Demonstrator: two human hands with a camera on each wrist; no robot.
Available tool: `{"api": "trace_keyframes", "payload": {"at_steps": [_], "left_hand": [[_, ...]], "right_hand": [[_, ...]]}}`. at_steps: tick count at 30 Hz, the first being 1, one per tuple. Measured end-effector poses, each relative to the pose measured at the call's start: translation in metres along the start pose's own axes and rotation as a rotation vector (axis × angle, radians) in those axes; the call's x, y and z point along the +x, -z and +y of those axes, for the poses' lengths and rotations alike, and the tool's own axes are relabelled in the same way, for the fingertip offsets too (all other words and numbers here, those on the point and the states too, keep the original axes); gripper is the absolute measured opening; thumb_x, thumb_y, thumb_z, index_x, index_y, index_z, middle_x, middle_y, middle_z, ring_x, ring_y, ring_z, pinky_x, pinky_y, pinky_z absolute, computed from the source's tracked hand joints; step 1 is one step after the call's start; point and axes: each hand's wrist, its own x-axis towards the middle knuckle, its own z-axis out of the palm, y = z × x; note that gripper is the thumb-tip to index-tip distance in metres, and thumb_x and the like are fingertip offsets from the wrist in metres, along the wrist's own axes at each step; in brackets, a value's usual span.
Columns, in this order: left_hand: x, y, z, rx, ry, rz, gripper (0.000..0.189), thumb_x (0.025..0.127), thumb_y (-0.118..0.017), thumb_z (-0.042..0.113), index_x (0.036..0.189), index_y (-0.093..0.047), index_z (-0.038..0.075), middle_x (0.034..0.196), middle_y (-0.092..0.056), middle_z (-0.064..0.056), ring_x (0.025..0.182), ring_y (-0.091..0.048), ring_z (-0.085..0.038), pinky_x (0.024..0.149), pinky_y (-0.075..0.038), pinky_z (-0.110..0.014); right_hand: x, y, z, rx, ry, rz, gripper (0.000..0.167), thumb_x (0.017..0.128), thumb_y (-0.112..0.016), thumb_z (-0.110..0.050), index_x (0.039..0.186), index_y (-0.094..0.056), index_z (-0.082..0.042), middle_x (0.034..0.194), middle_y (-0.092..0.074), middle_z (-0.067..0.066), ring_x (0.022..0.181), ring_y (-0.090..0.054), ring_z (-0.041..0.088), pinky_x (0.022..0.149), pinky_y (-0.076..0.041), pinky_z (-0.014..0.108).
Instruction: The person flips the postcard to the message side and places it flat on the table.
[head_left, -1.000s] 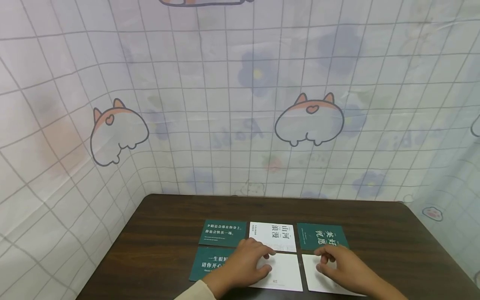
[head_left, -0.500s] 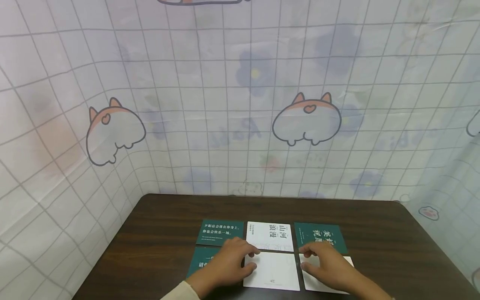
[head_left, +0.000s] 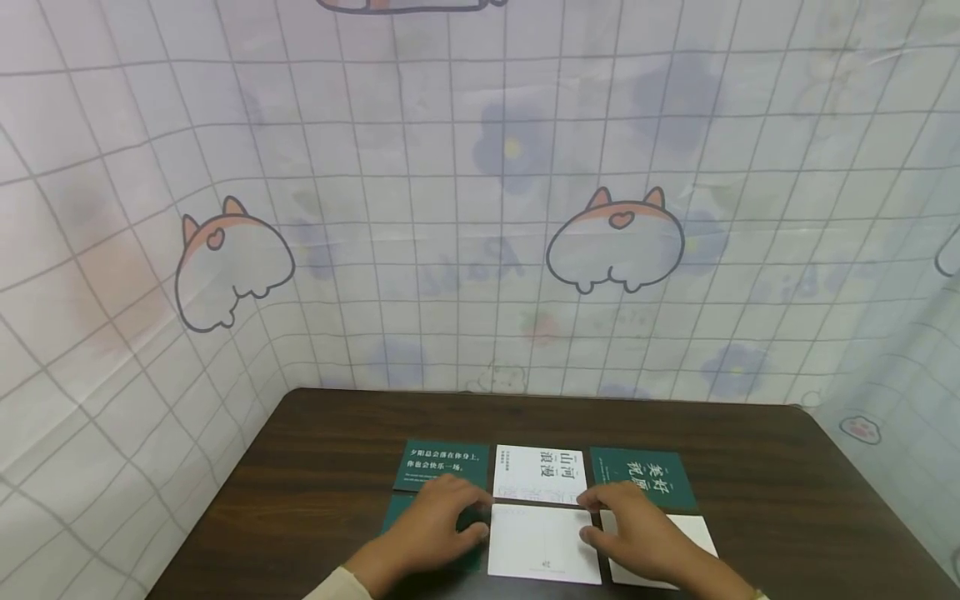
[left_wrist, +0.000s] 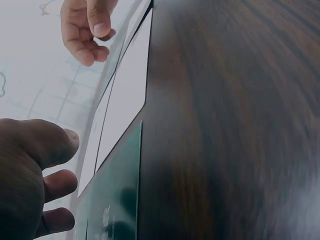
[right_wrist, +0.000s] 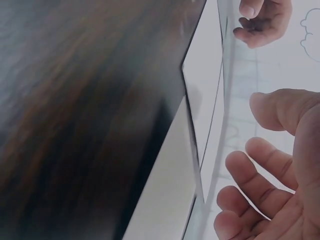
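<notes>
Postcard-like cards lie in two rows on the table. My left hand (head_left: 438, 521) hovers over the front-left green card (head_left: 395, 508), mostly covering it, with fingertips by the left edge of the blank-faced white card (head_left: 542, 546) in the front middle. Opposite, my right hand (head_left: 633, 529) is above the front-right white card (head_left: 696, 531), its thumb and index finger overlapping the middle card's right edge. Both hands have loosely bent fingers with nothing between them. In the left wrist view, air shows between the left thumb (left_wrist: 55, 142) and the cards.
Behind lie a green card with white lettering (head_left: 446, 461), a white card with dark lettering (head_left: 534, 471) and another green card (head_left: 671, 487). The dark wooden table (head_left: 315, 483) backs onto a white gridded curtain (head_left: 450, 325) with cartoon prints.
Both hands have moved left. The left one has gone from over the middle white card to over the green one; the right one has shifted to the middle card's right edge.
</notes>
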Motion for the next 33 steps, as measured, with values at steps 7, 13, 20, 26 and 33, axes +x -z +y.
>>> {"api": "trace_keyframes", "payload": {"at_steps": [7, 13, 20, 26, 33], "left_hand": [[-0.011, 0.009, -0.017, 0.003, -0.005, 0.036, 0.028, 0.096, -0.072, 0.031, 0.123, -0.070, 0.023, 0.114, -0.067, 0.013, 0.112, -0.056, -0.013, 0.102, -0.040, -0.054], [-0.019, 0.014, -0.030, 0.011, 0.012, 0.055, 0.029, 0.094, -0.074, 0.030, 0.122, -0.070, 0.022, 0.114, -0.068, 0.012, 0.112, -0.057, -0.015, 0.102, -0.040, -0.055], [-0.029, 0.020, -0.042, -0.004, 0.037, 0.073, 0.030, 0.093, -0.076, 0.034, 0.120, -0.072, 0.022, 0.116, -0.067, 0.013, 0.111, -0.057, -0.015, 0.097, -0.040, -0.054], [-0.036, 0.026, -0.051, -0.010, 0.079, 0.072, 0.030, 0.093, -0.076, 0.034, 0.119, -0.072, 0.021, 0.118, -0.067, 0.011, 0.108, -0.055, -0.015, 0.096, -0.040, -0.053], [-0.045, 0.032, -0.064, -0.002, 0.106, 0.076, 0.032, 0.092, -0.078, 0.035, 0.120, -0.072, 0.022, 0.116, -0.067, 0.011, 0.106, -0.056, -0.015, 0.094, -0.040, -0.053]], "right_hand": [[0.009, -0.005, -0.009, -0.007, 0.016, -0.004, 0.035, 0.087, -0.082, -0.030, 0.116, -0.070, -0.015, 0.109, -0.066, -0.007, 0.110, -0.055, 0.020, 0.093, -0.049, 0.051], [0.015, -0.012, -0.016, 0.007, 0.034, -0.005, 0.034, 0.087, -0.082, -0.030, 0.115, -0.071, -0.015, 0.110, -0.066, -0.008, 0.112, -0.055, 0.021, 0.095, -0.048, 0.052], [0.022, -0.019, -0.027, 0.016, 0.063, -0.013, 0.035, 0.086, -0.082, -0.030, 0.115, -0.071, -0.014, 0.111, -0.067, -0.006, 0.115, -0.054, 0.024, 0.095, -0.048, 0.053], [0.028, -0.023, -0.034, -0.004, 0.068, -0.024, 0.037, 0.086, -0.082, -0.032, 0.116, -0.071, -0.013, 0.114, -0.067, -0.003, 0.114, -0.053, 0.024, 0.094, -0.049, 0.053], [0.035, -0.030, -0.041, -0.013, 0.077, -0.024, 0.037, 0.087, -0.081, -0.032, 0.117, -0.071, -0.013, 0.117, -0.067, -0.002, 0.117, -0.053, 0.026, 0.095, -0.048, 0.053]]}}
